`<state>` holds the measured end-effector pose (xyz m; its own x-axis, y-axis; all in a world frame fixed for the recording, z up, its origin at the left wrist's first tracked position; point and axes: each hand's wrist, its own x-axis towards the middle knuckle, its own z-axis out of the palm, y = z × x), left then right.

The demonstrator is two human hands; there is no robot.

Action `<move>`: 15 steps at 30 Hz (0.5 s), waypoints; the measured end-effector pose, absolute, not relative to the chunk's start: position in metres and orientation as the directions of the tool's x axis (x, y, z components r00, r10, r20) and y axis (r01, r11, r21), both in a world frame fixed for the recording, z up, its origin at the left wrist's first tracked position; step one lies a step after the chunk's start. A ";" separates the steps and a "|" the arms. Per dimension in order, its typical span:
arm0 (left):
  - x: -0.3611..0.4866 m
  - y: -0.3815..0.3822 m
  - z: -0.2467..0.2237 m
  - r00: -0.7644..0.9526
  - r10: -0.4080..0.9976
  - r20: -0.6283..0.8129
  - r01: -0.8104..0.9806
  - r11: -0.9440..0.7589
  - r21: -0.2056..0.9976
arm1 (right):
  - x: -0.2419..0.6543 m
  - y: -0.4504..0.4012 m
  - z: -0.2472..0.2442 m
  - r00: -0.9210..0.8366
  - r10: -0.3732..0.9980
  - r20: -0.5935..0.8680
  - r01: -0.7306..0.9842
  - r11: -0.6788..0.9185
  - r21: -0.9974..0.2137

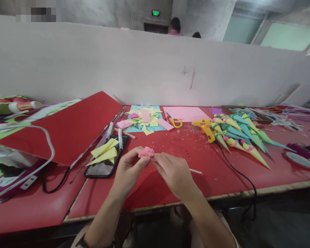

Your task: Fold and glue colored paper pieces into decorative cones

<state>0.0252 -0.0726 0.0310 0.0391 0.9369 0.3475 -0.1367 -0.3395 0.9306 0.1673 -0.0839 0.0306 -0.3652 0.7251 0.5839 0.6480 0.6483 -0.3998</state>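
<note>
Between my fingertips, over the front of the red table (167,193), is a small folded piece of pink paper (146,152), shaped like a flower. My left hand (129,168) pinches it from the left. My right hand (174,172) closes on its right end, where the fingers hide part of it. A thin pale stick (195,171) lies on the table just beyond my right hand. Left of my left hand, a black phone (103,169) lies flat with yellow paper strips (104,151) and a marker pen (120,138) on top.
A yellow glue gun (206,128) stands at the right, its black cord running off the front edge. Several paper cones (244,129) lie beyond it. Yellow and pink scraps (144,117), scissors (177,123) and pink sheets (186,113) lie at the back. A red board (74,127) leans at left.
</note>
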 end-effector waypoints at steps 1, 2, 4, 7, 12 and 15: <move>0.026 -0.072 0.030 0.042 0.939 0.340 -0.138 -0.332 0.933 | 0.167 -0.083 0.030 -0.368 0.726 0.581 0.660 0.644 -0.387; 0.026 -0.072 0.030 0.047 0.942 0.331 -0.140 -0.322 0.936 | 0.167 -0.083 0.031 -0.379 0.733 0.565 0.658 0.643 -0.392; 0.026 -0.072 0.030 0.056 0.949 0.311 -0.138 -0.301 0.944 | 0.169 -0.085 0.036 -0.413 0.753 0.512 0.636 0.641 -0.430; 0.026 -0.071 0.031 0.071 0.952 0.299 -0.165 -0.284 0.945 | 0.174 -0.087 0.047 -0.461 0.776 0.430 0.590 0.630 -0.504; 0.028 -0.073 0.031 0.146 0.949 0.278 -0.261 -0.234 0.936 | 0.184 -0.085 0.059 -0.571 0.751 0.332 0.319 0.576 -0.753; 0.029 -0.076 0.029 0.232 0.930 0.284 -0.286 -0.214 0.934 | 0.188 -0.082 0.059 -0.696 0.685 0.215 0.123 0.409 -0.904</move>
<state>0.0288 -0.0756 0.0290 0.2324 0.9302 0.2839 -0.2865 -0.2135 0.9340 0.1882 -0.0820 0.0590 -0.6962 0.6848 0.2151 0.1230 0.4091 -0.9042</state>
